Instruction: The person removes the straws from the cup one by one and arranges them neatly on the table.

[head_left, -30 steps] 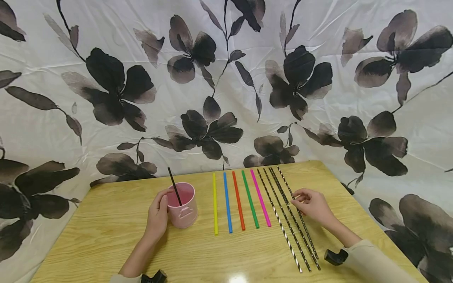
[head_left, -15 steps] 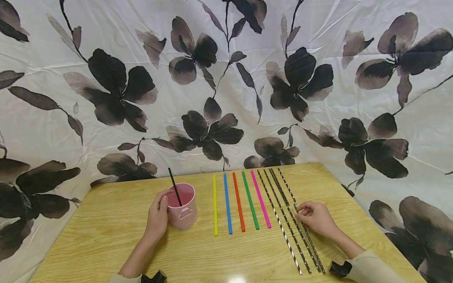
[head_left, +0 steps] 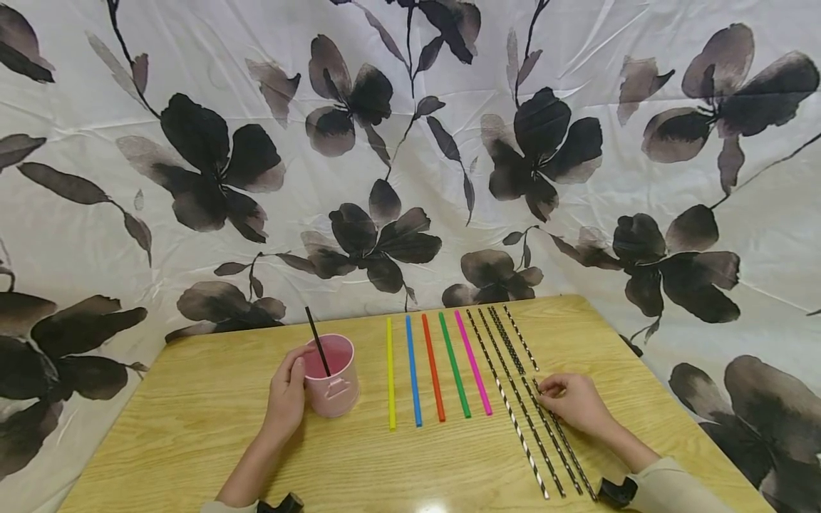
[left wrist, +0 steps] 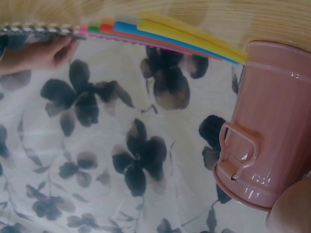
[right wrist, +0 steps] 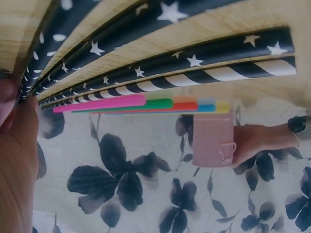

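Note:
A small pink metal bucket point(head_left: 333, 394) with a side handle stands on the table, and a black straw point(head_left: 316, 339) leans inside it. My left hand point(head_left: 286, 397) holds the bucket by its left side, fingers at the rim. At the right, my right hand point(head_left: 576, 405) pinches a black straw with white dots point(right wrist: 44, 46) near its far end. This straw forms the near part of the rightmost column, just below another patterned straw point(head_left: 521, 338). Beside it lie black straws with stars point(right wrist: 194, 60) and a black-and-white striped straw point(right wrist: 233, 74).
Yellow point(head_left: 390, 377), blue point(head_left: 413, 374), red point(head_left: 432, 370), green point(head_left: 454, 367) and magenta point(head_left: 473, 363) straws lie side by side between bucket and patterned straws. The wooden table point(head_left: 359, 463) ends against a floral cloth point(head_left: 423, 157) behind.
My right hand has moved toward the near side, sliding the dotted straw down until its far end sits just below the upper straw. My left hand stays on the bucket.

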Motion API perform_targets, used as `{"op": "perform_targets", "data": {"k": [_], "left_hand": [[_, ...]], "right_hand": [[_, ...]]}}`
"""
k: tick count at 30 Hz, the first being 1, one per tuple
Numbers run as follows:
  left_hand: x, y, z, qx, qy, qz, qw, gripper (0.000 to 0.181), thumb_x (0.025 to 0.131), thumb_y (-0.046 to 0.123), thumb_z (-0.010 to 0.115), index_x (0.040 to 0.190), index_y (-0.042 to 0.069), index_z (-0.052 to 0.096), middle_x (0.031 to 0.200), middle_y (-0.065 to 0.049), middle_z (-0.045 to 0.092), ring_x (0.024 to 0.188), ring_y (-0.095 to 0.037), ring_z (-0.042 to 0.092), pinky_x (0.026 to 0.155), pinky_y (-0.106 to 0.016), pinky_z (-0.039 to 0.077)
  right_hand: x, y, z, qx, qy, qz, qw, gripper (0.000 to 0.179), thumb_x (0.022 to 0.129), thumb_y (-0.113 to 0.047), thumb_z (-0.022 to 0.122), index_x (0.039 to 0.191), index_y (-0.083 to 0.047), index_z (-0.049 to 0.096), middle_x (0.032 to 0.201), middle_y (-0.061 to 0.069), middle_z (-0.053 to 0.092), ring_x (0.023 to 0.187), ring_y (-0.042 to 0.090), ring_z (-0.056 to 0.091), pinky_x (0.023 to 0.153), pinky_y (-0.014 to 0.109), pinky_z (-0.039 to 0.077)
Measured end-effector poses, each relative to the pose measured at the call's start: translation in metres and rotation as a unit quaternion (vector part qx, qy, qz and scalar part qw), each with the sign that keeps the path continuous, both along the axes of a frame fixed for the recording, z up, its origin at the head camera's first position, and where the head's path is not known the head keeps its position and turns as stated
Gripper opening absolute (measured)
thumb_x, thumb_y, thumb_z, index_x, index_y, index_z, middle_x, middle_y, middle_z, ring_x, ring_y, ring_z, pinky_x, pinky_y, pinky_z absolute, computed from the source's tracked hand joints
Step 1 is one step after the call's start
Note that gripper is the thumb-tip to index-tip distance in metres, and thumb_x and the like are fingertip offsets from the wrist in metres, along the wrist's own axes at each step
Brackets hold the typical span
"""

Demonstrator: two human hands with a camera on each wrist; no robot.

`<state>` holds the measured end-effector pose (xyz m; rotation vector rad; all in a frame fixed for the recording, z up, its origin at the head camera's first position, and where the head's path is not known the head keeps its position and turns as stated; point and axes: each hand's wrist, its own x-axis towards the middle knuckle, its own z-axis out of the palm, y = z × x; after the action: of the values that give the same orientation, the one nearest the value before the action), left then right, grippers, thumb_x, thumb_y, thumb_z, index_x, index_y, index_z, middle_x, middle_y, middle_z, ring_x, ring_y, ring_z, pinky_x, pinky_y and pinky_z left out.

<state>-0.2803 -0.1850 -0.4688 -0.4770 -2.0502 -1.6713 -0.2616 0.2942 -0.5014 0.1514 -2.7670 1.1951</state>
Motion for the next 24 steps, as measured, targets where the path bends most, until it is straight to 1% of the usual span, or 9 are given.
{"op": "perform_targets", "data": {"k": [3, 7, 10, 14, 18, 20, 24], "left_hand": [[-0.002, 0.000, -0.002, 0.003, 0.000, -0.002, 1.0000, 0.030, 0.096, 0.005, 0.030, 0.117, -0.007, 0.047, 0.123, -0.022, 0.044, 0.113, -0.031, 0.040, 0.087, -0.020, 0.038], [-0.009, -0.004, -0.011, 0.003, -0.008, 0.002, 1.0000, 0.030, 0.097, 0.010, 0.030, 0.118, -0.001, 0.049, 0.124, -0.013, 0.046, 0.113, -0.022, 0.043, 0.086, -0.020, 0.039], [-0.014, -0.007, -0.018, 0.000, -0.006, 0.001, 1.0000, 0.031, 0.097, 0.013, 0.030, 0.119, 0.001, 0.049, 0.124, -0.010, 0.047, 0.112, -0.020, 0.044, 0.085, -0.020, 0.039], [-0.016, -0.008, -0.022, 0.003, -0.004, 0.003, 1.0000, 0.032, 0.097, 0.016, 0.031, 0.119, 0.002, 0.049, 0.125, -0.009, 0.046, 0.111, -0.021, 0.044, 0.083, -0.021, 0.041], [-0.013, -0.008, -0.019, 0.001, -0.021, 0.007, 0.9998, 0.032, 0.097, 0.019, 0.030, 0.119, 0.004, 0.049, 0.126, -0.008, 0.046, 0.112, -0.019, 0.044, 0.082, -0.019, 0.041], [-0.010, -0.007, -0.015, 0.004, -0.029, 0.005, 0.9996, 0.032, 0.097, 0.018, 0.030, 0.120, 0.003, 0.048, 0.126, -0.009, 0.045, 0.112, -0.020, 0.043, 0.082, -0.018, 0.041], [-0.002, -0.002, -0.004, 0.007, -0.028, 0.001, 0.9996, 0.032, 0.097, 0.013, 0.030, 0.119, -0.001, 0.047, 0.126, -0.014, 0.044, 0.112, -0.027, 0.042, 0.081, -0.018, 0.041]], "right_hand": [[-0.001, 0.001, -0.002, 0.018, 0.009, -0.003, 0.9998, 0.017, 0.069, -0.012, 0.074, 0.083, -0.008, 0.066, 0.070, -0.002, 0.061, 0.054, 0.011, 0.054, 0.046, 0.024, 0.046], [-0.003, 0.002, -0.002, 0.044, 0.020, -0.009, 0.9988, 0.017, 0.069, -0.015, 0.074, 0.083, -0.010, 0.067, 0.070, -0.006, 0.061, 0.062, 0.008, 0.055, 0.055, 0.022, 0.046], [-0.005, 0.001, -0.001, 0.049, 0.017, -0.014, 0.9986, 0.017, 0.069, -0.015, 0.074, 0.083, -0.010, 0.067, 0.069, -0.006, 0.061, 0.062, 0.008, 0.055, 0.056, 0.022, 0.046], [-0.007, -0.001, 0.000, 0.052, 0.020, -0.016, 0.9983, 0.016, 0.069, -0.015, 0.074, 0.082, -0.009, 0.067, 0.069, -0.006, 0.061, 0.062, 0.007, 0.055, 0.056, 0.022, 0.046], [-0.009, -0.003, -0.001, 0.045, 0.017, -0.014, 0.9987, 0.016, 0.069, -0.012, 0.074, 0.082, -0.008, 0.066, 0.068, -0.005, 0.060, 0.061, 0.008, 0.055, 0.057, 0.022, 0.046], [-0.010, -0.003, -0.003, 0.044, 0.015, -0.013, 0.9988, 0.016, 0.069, -0.012, 0.074, 0.083, -0.007, 0.066, 0.069, -0.004, 0.060, 0.062, 0.008, 0.055, 0.057, 0.023, 0.046], [-0.011, -0.003, -0.004, 0.048, 0.016, -0.018, 0.9986, 0.016, 0.069, -0.013, 0.073, 0.083, -0.008, 0.066, 0.069, -0.006, 0.061, 0.063, 0.007, 0.056, 0.058, 0.022, 0.046]]}}
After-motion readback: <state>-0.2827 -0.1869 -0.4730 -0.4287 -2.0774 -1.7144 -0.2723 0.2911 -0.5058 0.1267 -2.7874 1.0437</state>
